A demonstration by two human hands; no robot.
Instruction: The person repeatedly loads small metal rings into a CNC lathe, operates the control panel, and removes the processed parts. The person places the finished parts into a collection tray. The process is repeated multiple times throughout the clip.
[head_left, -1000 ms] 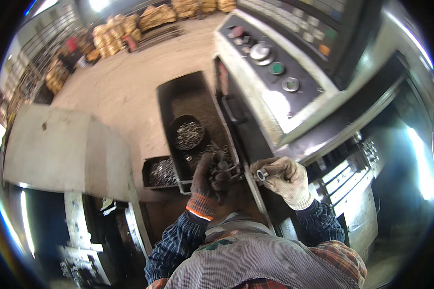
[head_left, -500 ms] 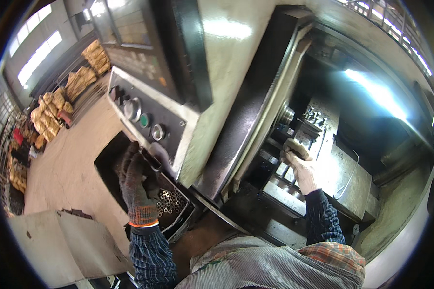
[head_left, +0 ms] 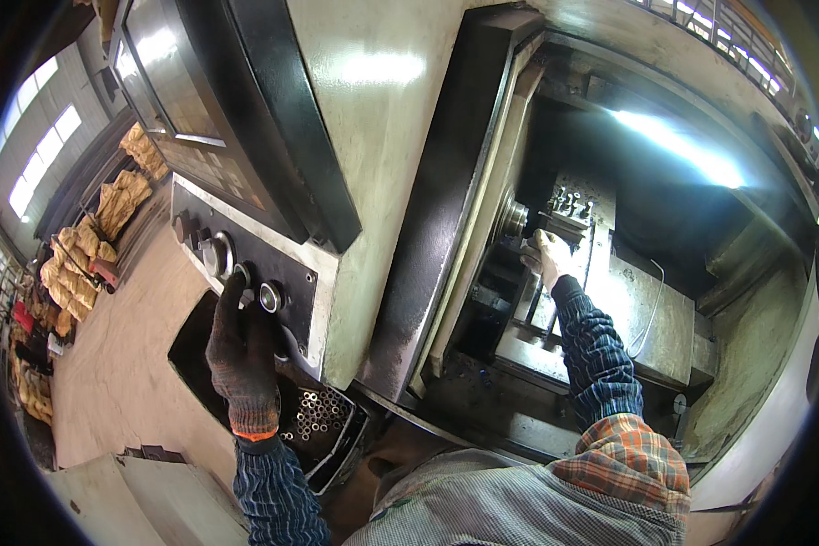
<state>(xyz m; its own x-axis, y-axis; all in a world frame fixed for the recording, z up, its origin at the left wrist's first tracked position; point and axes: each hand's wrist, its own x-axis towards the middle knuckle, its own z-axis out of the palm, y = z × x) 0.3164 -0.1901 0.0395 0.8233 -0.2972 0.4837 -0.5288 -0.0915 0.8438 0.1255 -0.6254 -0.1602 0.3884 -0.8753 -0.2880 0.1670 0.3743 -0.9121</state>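
My left hand [head_left: 241, 364], in a dark knit glove with an orange cuff, reaches up to the machine's control panel [head_left: 287, 264]. Its index finger is stretched onto the panel where the green button sits, covering that button. Inside the lathe, my right hand [head_left: 551, 259] wears a pale glove and has its fingers pinched just below the round chuck [head_left: 516, 218]. What it grips, if anything, is too small to make out. Close beside that hand stands the tool post [head_left: 571, 207] with several upright bolts.
Below my left hand is a dark bin [head_left: 359, 423] holding several small metal rings [head_left: 318, 411]. The tall dark door edge [head_left: 437, 200] rises between panel and work area. A thin pale hose [head_left: 651, 314] bends over the metal slide. Wrapped bundles [head_left: 123, 200] lie far left.
My left hand has risen from over the bin to the panel, its index finger now at the green button. My right hand has moved farther in, toward the chuck. The view has shifted.
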